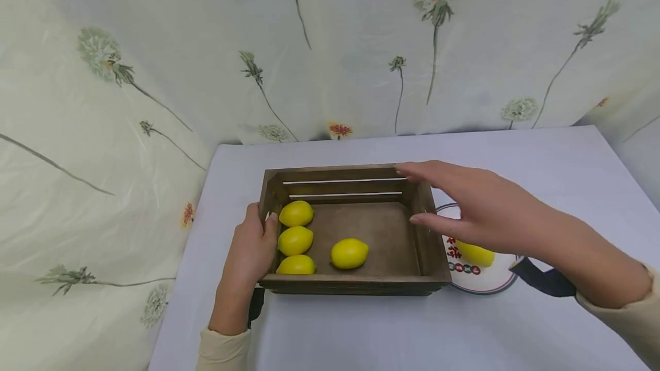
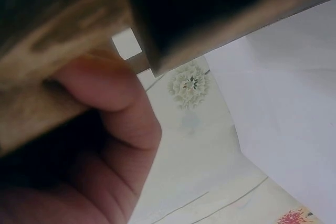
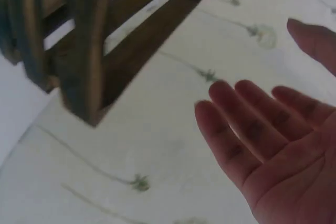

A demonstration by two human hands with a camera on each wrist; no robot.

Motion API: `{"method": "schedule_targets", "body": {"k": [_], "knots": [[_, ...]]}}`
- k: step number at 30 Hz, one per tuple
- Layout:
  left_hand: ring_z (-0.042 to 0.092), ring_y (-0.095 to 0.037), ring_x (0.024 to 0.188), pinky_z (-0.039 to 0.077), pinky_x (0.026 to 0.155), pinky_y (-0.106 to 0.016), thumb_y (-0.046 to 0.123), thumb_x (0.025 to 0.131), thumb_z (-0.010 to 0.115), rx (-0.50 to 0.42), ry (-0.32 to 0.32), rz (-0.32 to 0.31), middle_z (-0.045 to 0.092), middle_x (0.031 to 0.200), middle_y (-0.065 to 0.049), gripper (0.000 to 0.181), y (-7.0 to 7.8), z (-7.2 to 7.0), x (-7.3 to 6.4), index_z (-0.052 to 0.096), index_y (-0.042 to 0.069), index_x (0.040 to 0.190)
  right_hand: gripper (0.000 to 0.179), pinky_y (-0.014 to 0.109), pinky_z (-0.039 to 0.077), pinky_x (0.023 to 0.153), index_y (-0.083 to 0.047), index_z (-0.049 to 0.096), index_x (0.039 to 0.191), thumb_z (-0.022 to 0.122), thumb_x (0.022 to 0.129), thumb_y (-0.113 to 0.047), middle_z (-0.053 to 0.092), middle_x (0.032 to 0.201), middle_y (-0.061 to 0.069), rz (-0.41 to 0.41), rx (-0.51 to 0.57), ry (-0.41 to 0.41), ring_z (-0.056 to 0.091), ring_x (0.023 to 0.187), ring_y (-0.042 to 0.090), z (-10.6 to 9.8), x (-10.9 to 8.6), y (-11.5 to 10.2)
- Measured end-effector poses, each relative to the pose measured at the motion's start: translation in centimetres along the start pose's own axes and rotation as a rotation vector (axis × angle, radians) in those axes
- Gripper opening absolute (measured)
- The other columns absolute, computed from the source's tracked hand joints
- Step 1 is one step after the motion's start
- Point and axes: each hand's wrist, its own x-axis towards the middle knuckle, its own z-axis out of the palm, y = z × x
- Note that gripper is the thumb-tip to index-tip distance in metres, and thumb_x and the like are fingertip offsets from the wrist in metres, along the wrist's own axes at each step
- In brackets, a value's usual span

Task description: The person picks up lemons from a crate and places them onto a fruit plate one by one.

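My left hand [image 1: 250,248] grips the left wall of a brown wooden slatted crate [image 1: 356,285], thumb over the rim. In the left wrist view its fingers [image 2: 113,85] curl against the wood. Three yellow lemons [image 1: 295,241] lie in a row along the crate's left wall, and another lemon [image 1: 349,253] sits nearer the middle of its floor. Near the crate's right end my right hand [image 1: 479,205] is held with thumb and fingers spread, nothing between them. The right wrist view shows its fingers [image 3: 231,140] apart from the wood.
Right of the crate is a round white plate [image 1: 495,282] with red and dark markings, partly behind the crate and my hand. It bears one lemon [image 1: 476,255], half hidden. A white cloth [image 1: 340,331] covers the table; a dandelion-patterned curtain [image 1: 340,44] hangs behind.
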Motion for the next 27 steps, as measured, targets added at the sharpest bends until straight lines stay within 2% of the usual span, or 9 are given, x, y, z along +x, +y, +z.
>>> {"method": "schedule_targets", "body": {"k": [2,5,9,12,17,21,27], "knots": [[0.07,-0.036,0.098,0.06,0.085,-0.055,0.026,0.111,0.047,-0.002,0.0,-0.001,0.065,0.132,-0.027,0.048,0.0,0.0,0.0,0.04,-0.004,0.148,0.072,0.036,0.057,0.078,-0.017,0.047,0.156,0.08,0.094,-0.03,0.06,0.146,0.0,-0.07,-0.007,-0.049,0.065,0.098,0.01,-0.1,1.7,-0.6],[0.07,-0.034,0.095,0.061,0.082,-0.053,0.026,0.111,0.047,-0.001,0.001,-0.004,0.066,0.131,-0.027,0.047,0.0,-0.1,0.0,0.041,-0.004,0.147,0.07,0.041,0.057,0.088,-0.018,0.047,0.157,0.077,0.097,-0.034,0.056,0.151,-0.001,-0.124,-0.017,-0.132,0.064,0.099,0.009,0.0,4.3,-1.6],[0.07,-0.035,0.097,0.061,0.083,-0.053,0.026,0.111,0.047,0.0,0.001,-0.007,0.066,0.131,-0.027,0.047,0.1,-0.2,0.0,0.041,-0.004,0.147,0.074,0.046,0.054,0.101,-0.015,0.047,0.157,0.078,0.095,-0.039,0.054,0.154,0.001,-0.155,-0.03,-0.247,0.062,0.125,0.02,0.8,7.6,-2.6],[0.071,-0.036,0.101,0.06,0.085,-0.055,0.026,0.112,0.047,0.001,-0.003,-0.007,0.065,0.133,-0.028,0.048,0.3,-0.3,0.0,0.04,-0.004,0.148,0.074,0.046,0.049,0.108,-0.012,0.049,0.156,0.079,0.094,-0.039,0.053,0.154,0.004,-0.16,-0.03,-0.343,0.056,0.135,0.023,2.0,9.7,-3.1],[0.071,-0.037,0.101,0.06,0.085,-0.056,0.026,0.112,0.047,0.009,-0.007,-0.011,0.064,0.134,-0.027,0.047,0.2,-0.2,0.0,0.04,-0.003,0.148,0.072,0.044,0.045,0.111,-0.009,0.051,0.153,0.08,0.093,-0.036,0.055,0.152,0.006,-0.133,-0.034,-0.518,0.055,0.135,0.024,5.7,12.5,-3.5],[0.071,-0.036,0.1,0.06,0.084,-0.055,0.026,0.111,0.048,0.008,-0.006,-0.007,0.065,0.133,-0.026,0.047,0.1,-0.2,0.2,0.04,-0.003,0.147,0.074,0.044,0.047,0.109,-0.013,0.051,0.154,0.083,0.09,-0.035,0.057,0.15,0.005,-0.06,-0.056,-0.651,0.055,0.133,0.023,9.2,13.9,-3.7],[0.071,-0.037,0.103,0.06,0.085,-0.056,0.028,0.112,0.047,0.008,-0.008,-0.003,0.065,0.134,-0.026,0.048,-0.1,-0.1,0.2,0.04,-0.002,0.148,0.078,0.044,0.05,0.105,-0.016,0.053,0.154,0.088,0.086,-0.032,0.06,0.146,0.002,0.009,-0.077,-0.757,0.059,0.126,0.02,12.9,14.5,-3.8]]}}
